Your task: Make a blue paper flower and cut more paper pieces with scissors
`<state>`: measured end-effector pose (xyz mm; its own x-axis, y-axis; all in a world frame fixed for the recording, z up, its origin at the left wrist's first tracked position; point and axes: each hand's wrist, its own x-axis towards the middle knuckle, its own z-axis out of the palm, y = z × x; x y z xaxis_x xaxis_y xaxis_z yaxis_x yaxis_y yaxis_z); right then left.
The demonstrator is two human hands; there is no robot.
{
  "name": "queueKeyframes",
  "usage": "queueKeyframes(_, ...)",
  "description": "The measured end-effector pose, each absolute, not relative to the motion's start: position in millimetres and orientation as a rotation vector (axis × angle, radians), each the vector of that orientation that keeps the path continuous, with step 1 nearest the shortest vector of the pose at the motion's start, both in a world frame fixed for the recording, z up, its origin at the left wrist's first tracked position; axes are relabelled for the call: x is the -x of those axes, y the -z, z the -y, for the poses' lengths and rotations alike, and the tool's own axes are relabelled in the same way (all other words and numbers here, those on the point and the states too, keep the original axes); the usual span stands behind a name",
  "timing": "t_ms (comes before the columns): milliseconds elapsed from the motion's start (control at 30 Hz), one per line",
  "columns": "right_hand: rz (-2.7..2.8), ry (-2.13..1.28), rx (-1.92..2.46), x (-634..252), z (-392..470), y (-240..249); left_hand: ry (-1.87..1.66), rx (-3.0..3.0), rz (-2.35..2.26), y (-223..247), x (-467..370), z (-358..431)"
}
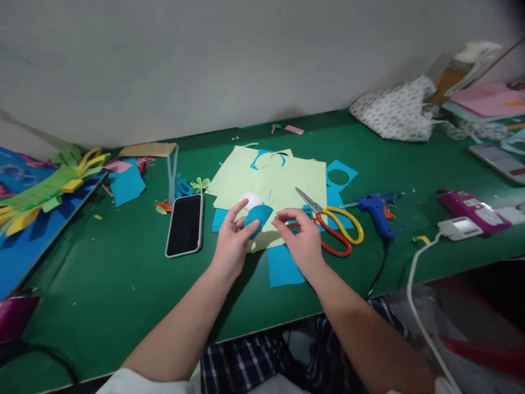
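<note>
Between the thumb and fingers of my left hand [232,238] is a rounded blue paper piece [257,219]. A small white piece [251,200] shows just behind it, by my index finger. My right hand [301,232] is closed in a pinch close to the blue piece's right side; whatever lies between its fingertips is too small to make out. Under both hands are pale green paper sheets [283,175]. Scissors [328,216] with one red and one yellow handle lie beside my right hand, blades pointing up and left.
A phone [184,225] lies left of my hands. To the right are a blue glue gun [377,213] with a cord, a white adapter [459,228] and a patterned cloth bag [391,109]. Yellow and green paper loops [49,189] sit at far left. Blue paper [285,266] lies near the table edge.
</note>
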<state>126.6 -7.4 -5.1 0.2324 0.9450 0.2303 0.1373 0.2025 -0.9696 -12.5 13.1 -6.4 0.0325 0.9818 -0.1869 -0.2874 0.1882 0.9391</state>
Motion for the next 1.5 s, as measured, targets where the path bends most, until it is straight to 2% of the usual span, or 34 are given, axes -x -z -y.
queueKeyframes(200, 1.037, -1.02, 1.309, -122, 7, 7, -1.19, -1.034, -1.082, 6, 8, -8)
queueKeyframes(500, 1.007, -1.07, 1.334, -125, 3, 6, -1.205, -1.295, -1.148, 4, 12, -8)
queueKeyframes(667, 1.011, -1.059, 1.318, -124, 4, 7, -1.187, -1.237, -1.149, 5, 10, -9)
queueKeyframes(1067, 1.261, -0.64, 1.267, -115, 18, 9, -1.292, -1.005, -1.103, 3, 10, -10)
queueKeyframes(1500, 1.308, -0.621, 1.246, -116, 17, 15, -1.327, -0.968, -1.076, 4, 9, -10)
